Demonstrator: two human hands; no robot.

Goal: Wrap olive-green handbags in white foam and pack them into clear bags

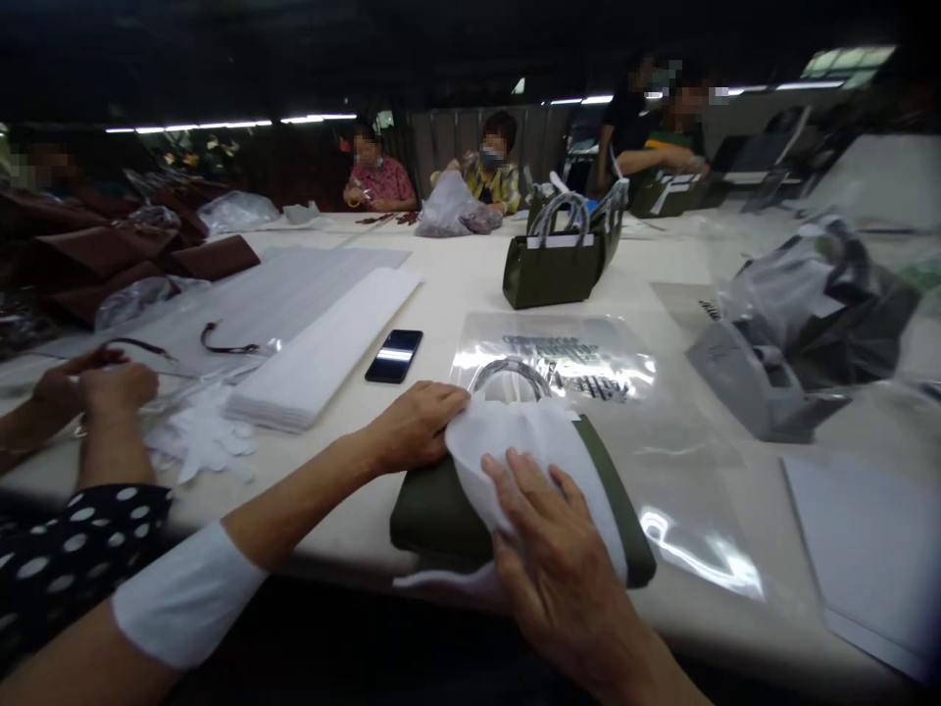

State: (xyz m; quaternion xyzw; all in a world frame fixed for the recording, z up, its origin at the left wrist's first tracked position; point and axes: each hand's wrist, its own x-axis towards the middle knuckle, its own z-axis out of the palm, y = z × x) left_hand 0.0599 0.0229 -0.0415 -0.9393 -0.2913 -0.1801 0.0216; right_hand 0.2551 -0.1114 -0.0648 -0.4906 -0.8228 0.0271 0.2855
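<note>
A dark green handbag (433, 515) lies flat at the table's front edge, its wrapped handles (507, 371) pointing away from me. Draped across its middle is a soft white wrapping sheet (544, 436), with a loose end hanging at the near edge. My left hand (419, 424) is closed at the bag's upper left, fingers on the sheet's edge; the thumb side is partly hidden. Pressed flat on the sheet, my right hand (555, 554) has its fingers apart. Under and beyond the bag are clear plastic bags (624, 343) with black print.
A phone (395, 356) and a stack of white sheets (323, 353) lie left. Another green handbag (548, 270) stands farther back. On the right are a grey wrapped bag (779, 373) and white boards (867, 549). A neighbour's hands (110, 387) work at far left.
</note>
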